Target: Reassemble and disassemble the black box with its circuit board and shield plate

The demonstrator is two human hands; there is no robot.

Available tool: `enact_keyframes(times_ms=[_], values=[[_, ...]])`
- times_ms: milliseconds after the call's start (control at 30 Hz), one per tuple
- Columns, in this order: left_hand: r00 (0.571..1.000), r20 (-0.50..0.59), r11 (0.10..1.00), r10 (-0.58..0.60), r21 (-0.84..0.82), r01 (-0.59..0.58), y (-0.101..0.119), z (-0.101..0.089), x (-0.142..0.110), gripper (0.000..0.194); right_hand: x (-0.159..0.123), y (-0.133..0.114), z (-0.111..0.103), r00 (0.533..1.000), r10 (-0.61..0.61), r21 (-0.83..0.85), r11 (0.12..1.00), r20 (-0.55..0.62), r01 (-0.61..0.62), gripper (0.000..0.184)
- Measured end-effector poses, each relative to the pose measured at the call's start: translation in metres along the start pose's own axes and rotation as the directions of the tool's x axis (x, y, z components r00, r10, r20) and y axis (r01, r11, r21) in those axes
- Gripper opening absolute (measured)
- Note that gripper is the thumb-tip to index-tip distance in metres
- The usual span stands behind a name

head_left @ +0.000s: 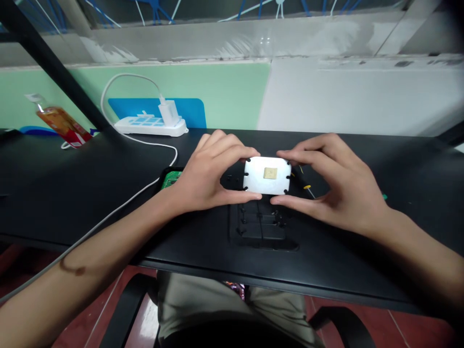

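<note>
Between both my hands is a silver-white metal plate (253, 181) with notched edges and a small square yellowish pad (270, 173) on its face. My left hand (217, 171) pinches the left part, fingers on the top edge and thumb on the bottom edge. In the same way, my right hand (333, 179) grips the right part between fingertips and thumb. Below the plate lies a black plastic part (263, 234) with raised ribs and several small dark bits, perhaps screws. A green circuit board (170, 179) in a black frame is partly hidden behind my left hand.
A white power strip (152, 127) with a plugged-in charger (168, 113) stands against the wall. Its white cable (141, 192) runs across the black desk (72, 193) and past my left forearm. A drink bottle (63, 123) stands at far left. A thin yellow-collared tool (308, 188) lies near my right hand.
</note>
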State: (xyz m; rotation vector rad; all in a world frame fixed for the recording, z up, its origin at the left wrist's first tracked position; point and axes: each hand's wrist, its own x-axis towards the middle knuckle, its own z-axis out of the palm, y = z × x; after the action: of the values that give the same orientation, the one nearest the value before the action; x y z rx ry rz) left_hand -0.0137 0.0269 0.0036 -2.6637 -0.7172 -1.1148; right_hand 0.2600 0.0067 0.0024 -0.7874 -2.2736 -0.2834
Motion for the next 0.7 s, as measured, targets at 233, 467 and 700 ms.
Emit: enact_keyframes(times_ms=[233,467,700], values=[[1.0,0.016,1.0,-0.005,0.008,0.005,-0.0004,-0.0007,0.0009,0.052,0.0008,-0.0062,0.0002,0.999,0.033,0.043,0.999,0.008,-0.033,0.061],[1.0,0.02,0.999,-0.004,0.033,0.003,-0.0005,0.0001,0.0008,0.05,0.0027,0.0006,-0.0002,1.0,-0.015,0.094,0.995,-0.023,0.017,0.059],[1.0,0.021,0.999,0.012,0.039,-0.013,-0.0007,0.0,0.0008,0.051,0.0036,-0.0011,-0.0023,1.0,0.022,0.088,0.996,0.009,-0.023,0.056]])
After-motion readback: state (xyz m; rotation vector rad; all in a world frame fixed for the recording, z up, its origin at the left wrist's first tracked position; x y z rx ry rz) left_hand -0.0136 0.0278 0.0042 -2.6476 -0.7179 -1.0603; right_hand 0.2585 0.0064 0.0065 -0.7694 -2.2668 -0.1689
